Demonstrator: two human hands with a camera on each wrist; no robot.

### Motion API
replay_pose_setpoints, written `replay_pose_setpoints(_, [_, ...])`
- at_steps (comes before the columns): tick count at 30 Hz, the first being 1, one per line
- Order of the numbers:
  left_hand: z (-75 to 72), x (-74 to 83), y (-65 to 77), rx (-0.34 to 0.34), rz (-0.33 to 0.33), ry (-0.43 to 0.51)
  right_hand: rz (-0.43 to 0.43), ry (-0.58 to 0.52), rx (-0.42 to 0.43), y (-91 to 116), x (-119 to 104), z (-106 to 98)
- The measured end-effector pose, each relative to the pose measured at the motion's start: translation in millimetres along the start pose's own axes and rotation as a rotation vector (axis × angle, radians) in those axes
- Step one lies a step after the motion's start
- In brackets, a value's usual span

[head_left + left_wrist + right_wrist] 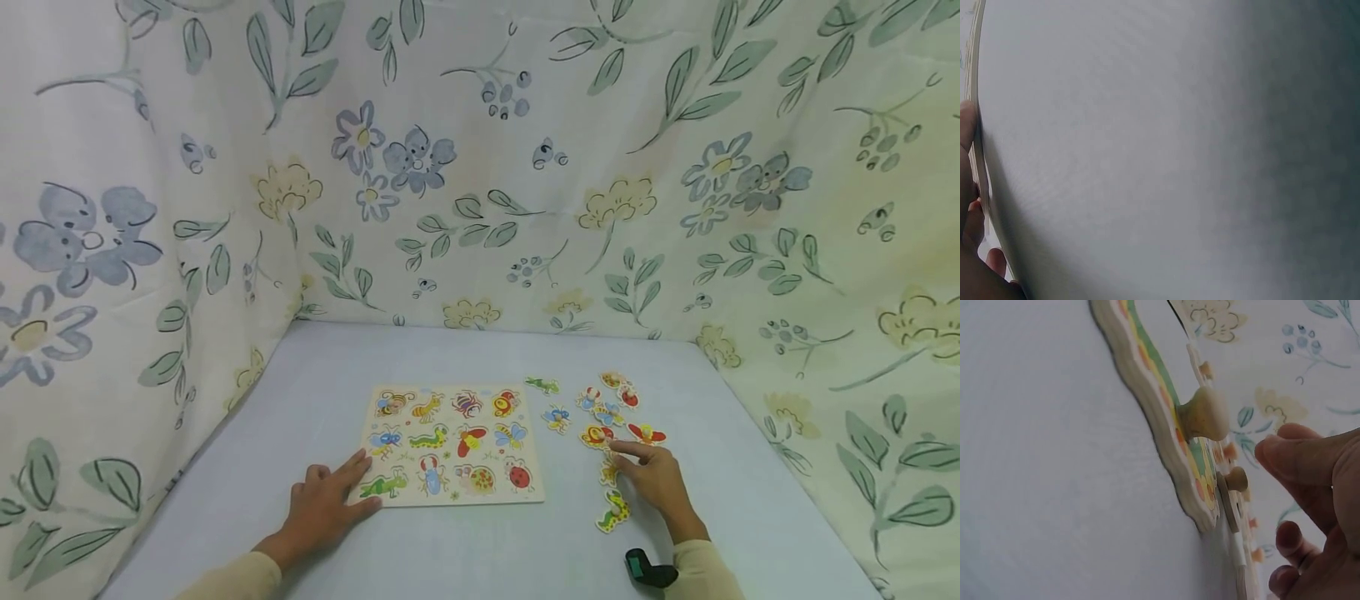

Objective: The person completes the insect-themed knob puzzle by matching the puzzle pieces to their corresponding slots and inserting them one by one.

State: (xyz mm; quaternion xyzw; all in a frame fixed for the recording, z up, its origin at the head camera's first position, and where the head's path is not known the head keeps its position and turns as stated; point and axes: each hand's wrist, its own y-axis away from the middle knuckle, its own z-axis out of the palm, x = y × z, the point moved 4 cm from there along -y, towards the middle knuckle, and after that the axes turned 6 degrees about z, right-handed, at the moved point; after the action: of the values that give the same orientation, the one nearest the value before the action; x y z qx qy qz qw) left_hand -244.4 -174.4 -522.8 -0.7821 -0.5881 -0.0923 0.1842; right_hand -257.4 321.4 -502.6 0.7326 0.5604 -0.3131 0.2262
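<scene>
A wooden puzzle board (442, 446) printed with colourful insects lies flat. My left hand (322, 504) rests at its near left corner, thumb along the near edge and fingers at the left side. The board's pale edge (974, 144) shows beside that hand in the left wrist view. My right hand (656, 479) is over the loose puzzle pieces, its index fingertip close to a red and yellow insect piece (596, 436). Partly under that hand lies an orange piece (607, 471). Nearest the right wrist camera is a green caterpillar piece (1169, 419) with a wooden knob (1207, 415). Nothing shows between the right fingers.
Beyond the right hand lie more pieces: a green grasshopper (542, 384), a blue ant (557, 418), a ladybug (628, 397) and a red-winged insect (647, 433). A black device (648, 571) is by the right wrist. Floral curtains (465, 208) surround the white table (465, 550).
</scene>
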Motion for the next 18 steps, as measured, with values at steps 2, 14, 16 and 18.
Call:
replay_pose_setpoints(2, [-0.2, 0.1, 0.1, 0.003, -0.001, 0.002, 0.014, 0.017, -0.006, -0.6, 0.9, 1.7])
replay_pose_setpoints(14, [2.7, -1.8, -0.3, -0.019, -0.03, 0.014, -0.02, 0.147, -0.012, -7.0, 3.9, 10.2])
replay_pose_setpoints(16, [3.4, -2.2, -0.5, -0.019, -0.031, 0.014, -0.009, 0.148, -0.013, -6.6, 3.4, 9.5])
replay_pose_setpoints(18, [3.4, -2.2, -0.9, -0.016, -0.03, 0.013, -0.005, 0.147, -0.014, -6.6, 2.9, 8.9])
